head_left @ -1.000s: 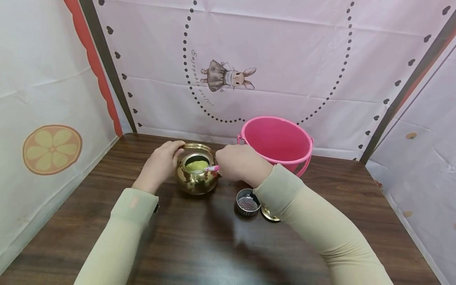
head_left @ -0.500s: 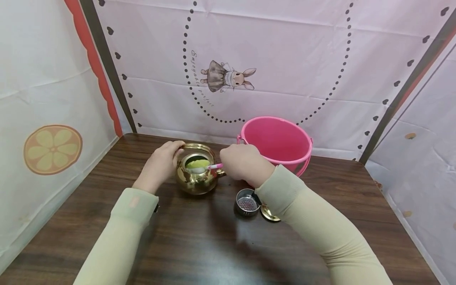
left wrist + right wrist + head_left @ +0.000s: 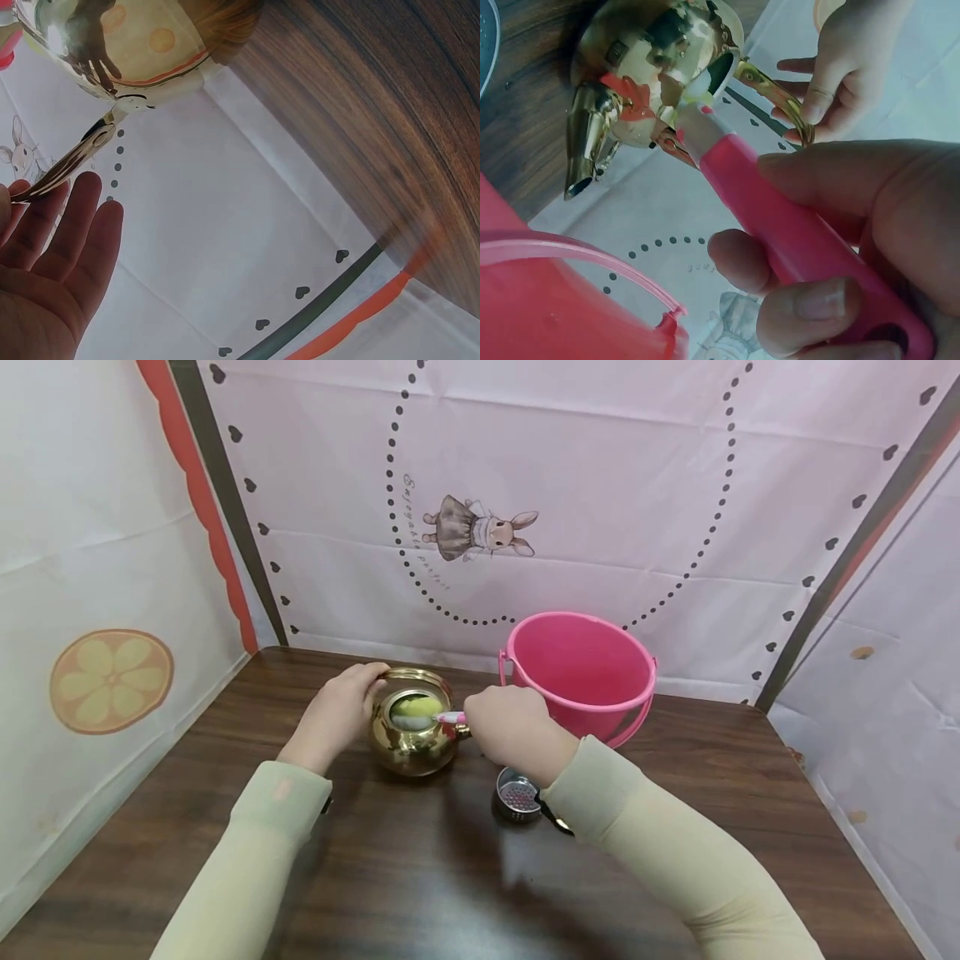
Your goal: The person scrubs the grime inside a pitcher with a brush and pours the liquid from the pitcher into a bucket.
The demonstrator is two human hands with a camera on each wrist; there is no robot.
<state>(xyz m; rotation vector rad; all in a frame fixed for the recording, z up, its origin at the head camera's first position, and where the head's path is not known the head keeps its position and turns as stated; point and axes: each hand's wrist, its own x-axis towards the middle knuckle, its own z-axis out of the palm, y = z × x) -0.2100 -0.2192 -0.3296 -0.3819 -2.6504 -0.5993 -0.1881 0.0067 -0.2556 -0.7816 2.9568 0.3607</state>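
Note:
A shiny gold kettle (image 3: pixel 412 762) with its top opening uncovered stands on the dark wooden table. My left hand (image 3: pixel 333 714) pinches the kettle's raised handle (image 3: pixel 71 159) between thumb and fingers, the outer fingers fairly straight in the left wrist view. In my right hand (image 3: pixel 512 727) is a sponge brush (image 3: pixel 769 214), its pink handle gripped with thumb on top and fingers curled beneath. The brush's yellow-green and whitish head (image 3: pixel 420 708) sits in the kettle opening, partly hidden by the rim. The spout (image 3: pixel 585 146) points toward the bucket side.
A pink bucket (image 3: pixel 600 720) with a hanging handle stands behind and right of my right hand. A perforated metal strainer (image 3: pixel 517 797) sits below that hand, and a gold lid (image 3: pixel 564 827) is mostly hidden by my sleeve. Printed cloth walls (image 3: pixel 637 485) enclose the table.
My right hand has drawn slightly rightward with the brush, uncovering the spout, and the brush head has shifted in the opening. The left hand keeps its hold. The head view has tilted up slightly.

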